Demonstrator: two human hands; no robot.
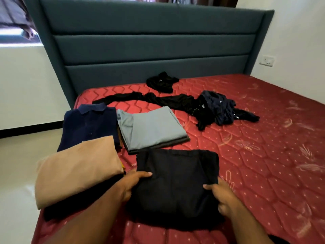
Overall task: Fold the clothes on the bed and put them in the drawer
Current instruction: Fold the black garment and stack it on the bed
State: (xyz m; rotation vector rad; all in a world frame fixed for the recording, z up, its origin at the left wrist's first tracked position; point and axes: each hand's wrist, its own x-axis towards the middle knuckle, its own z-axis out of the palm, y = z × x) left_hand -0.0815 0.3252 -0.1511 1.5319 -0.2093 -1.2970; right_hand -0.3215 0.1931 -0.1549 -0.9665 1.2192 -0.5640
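At the frame's lower centre, a person's left hand (134, 184) and right hand (222, 196) grip the side edges of a folded black garment (175, 184) lying on the red bed (263, 155)

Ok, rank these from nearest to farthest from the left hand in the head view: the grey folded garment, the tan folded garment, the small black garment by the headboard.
Measured from the left hand:
1. Tan folded garment, right beside the hand on its left, at the mattress edge.
2. Grey folded garment, farther up the bed, mid-mattress.
3. Small black garment, crumpled near the headboard, farthest.
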